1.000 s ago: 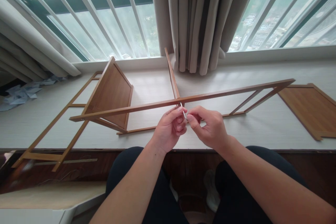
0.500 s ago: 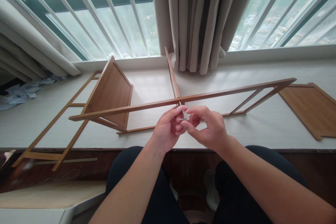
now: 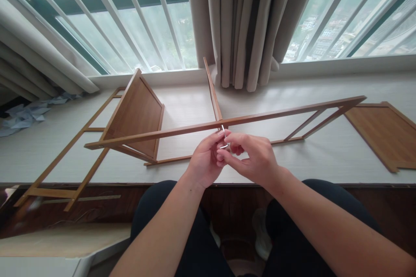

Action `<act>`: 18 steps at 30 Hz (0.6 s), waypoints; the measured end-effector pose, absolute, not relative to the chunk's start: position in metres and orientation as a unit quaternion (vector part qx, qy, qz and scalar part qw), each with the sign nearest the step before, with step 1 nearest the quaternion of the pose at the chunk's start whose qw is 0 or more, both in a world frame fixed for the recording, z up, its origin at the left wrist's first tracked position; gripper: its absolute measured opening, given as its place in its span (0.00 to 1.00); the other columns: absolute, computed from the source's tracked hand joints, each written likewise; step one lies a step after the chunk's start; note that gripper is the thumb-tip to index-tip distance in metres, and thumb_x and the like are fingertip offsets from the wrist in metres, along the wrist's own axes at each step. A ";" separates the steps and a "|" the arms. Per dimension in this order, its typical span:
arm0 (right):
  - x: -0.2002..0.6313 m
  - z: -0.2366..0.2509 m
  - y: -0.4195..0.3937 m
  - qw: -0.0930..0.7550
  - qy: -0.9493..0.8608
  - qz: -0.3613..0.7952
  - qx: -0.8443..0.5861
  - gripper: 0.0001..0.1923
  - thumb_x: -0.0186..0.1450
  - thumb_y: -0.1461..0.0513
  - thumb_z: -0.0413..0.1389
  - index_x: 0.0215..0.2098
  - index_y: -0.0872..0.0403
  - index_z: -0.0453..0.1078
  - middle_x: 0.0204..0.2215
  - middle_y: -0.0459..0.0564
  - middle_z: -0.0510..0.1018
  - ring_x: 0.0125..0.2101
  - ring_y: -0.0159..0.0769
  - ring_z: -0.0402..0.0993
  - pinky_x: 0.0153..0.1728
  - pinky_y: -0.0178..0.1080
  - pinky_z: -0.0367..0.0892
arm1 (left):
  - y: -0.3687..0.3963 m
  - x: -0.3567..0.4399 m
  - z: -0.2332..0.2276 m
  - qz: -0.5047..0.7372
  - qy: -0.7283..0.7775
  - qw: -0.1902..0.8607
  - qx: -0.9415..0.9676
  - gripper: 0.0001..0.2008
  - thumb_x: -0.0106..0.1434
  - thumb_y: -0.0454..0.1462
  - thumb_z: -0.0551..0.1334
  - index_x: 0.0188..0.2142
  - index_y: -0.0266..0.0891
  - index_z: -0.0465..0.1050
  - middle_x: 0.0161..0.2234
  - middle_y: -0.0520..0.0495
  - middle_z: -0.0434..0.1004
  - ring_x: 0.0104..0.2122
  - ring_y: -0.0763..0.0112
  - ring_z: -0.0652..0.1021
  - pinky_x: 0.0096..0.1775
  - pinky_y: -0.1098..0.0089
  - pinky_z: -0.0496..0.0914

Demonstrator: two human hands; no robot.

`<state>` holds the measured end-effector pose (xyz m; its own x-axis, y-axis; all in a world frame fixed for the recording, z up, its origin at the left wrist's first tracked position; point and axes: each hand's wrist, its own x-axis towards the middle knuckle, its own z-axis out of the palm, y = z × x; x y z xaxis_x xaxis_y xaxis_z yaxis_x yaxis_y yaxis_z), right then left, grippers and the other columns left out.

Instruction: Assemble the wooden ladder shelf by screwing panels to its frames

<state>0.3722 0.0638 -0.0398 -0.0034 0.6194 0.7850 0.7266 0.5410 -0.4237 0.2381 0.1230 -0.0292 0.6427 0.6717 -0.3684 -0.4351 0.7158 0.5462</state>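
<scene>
A small silver L-shaped hex key (image 3: 223, 133) sits between my hands, its long arm reaching up to the underside of a wooden rail (image 3: 182, 130). My left hand (image 3: 207, 153) is closed, thumb and fingers curled around the key just below the rail. From the right, my right hand (image 3: 255, 151) pinches at the key's bent end with thumb and forefinger. The rail is the top edge of a wooden frame standing on its side. Behind the key, an upright wooden panel seen edge-on (image 3: 212, 91) meets the rail. The key's tip and any screw are hidden.
At left, a broad wooden panel (image 3: 134, 121) joins the frame, and a ladder-like wooden frame (image 3: 92, 173) overhangs the white ledge (image 3: 182, 173). Another panel (image 3: 386, 134) lies flat at right. Curtains (image 3: 240, 30) hang behind; crumpled paper (image 3: 24, 117) lies far left.
My right hand has shifted slightly left and closed in on the hex key, which has turned a little. My left hand and the wooden frame have barely moved.
</scene>
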 end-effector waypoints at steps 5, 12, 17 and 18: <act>0.372 -0.039 0.064 0.519 -0.717 -0.029 -0.464 0.09 0.67 0.63 0.64 0.44 0.49 0.70 0.33 0.44 0.85 0.29 0.31 0.80 0.33 0.33 0.73 | 0.122 0.238 -0.029 0.309 0.281 0.887 0.198 0.11 0.60 0.37 0.71 0.29 0.34 0.71 0.21 0.59 0.59 0.16 0.85 0.62 0.14 0.82 0.55; 0.372 -0.039 0.065 0.522 -0.710 -0.060 -0.469 0.08 0.67 0.62 0.64 0.42 0.50 0.70 0.30 0.43 0.84 0.26 0.30 0.79 0.31 0.33 0.71 | 0.121 0.239 -0.029 0.314 0.282 0.887 0.186 0.10 0.60 0.37 0.71 0.30 0.33 0.73 0.19 0.59 0.59 0.16 0.84 0.64 0.14 0.82 0.55; 0.370 -0.038 0.064 0.519 -0.702 -0.071 -0.483 0.06 0.68 0.61 0.63 0.40 0.50 0.70 0.30 0.43 0.84 0.25 0.30 0.78 0.29 0.33 0.71 | 0.121 0.240 -0.027 0.319 0.285 0.884 0.187 0.10 0.60 0.36 0.71 0.29 0.33 0.72 0.19 0.59 0.60 0.16 0.84 0.64 0.14 0.82 0.55; 0.370 -0.037 0.064 0.520 -0.700 -0.071 -0.485 0.05 0.69 0.61 0.63 0.40 0.50 0.70 0.29 0.43 0.84 0.25 0.30 0.78 0.29 0.33 0.71 | 0.121 0.240 -0.027 0.320 0.285 0.884 0.189 0.10 0.60 0.36 0.71 0.29 0.33 0.72 0.19 0.59 0.61 0.16 0.84 0.63 0.14 0.82 0.55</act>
<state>0.3702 0.0642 -0.0373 0.0112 0.6050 0.7962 0.7528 0.5190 -0.4049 0.2399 0.1205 -0.0268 0.6331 0.6726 -0.3831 -0.4568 0.7242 0.5166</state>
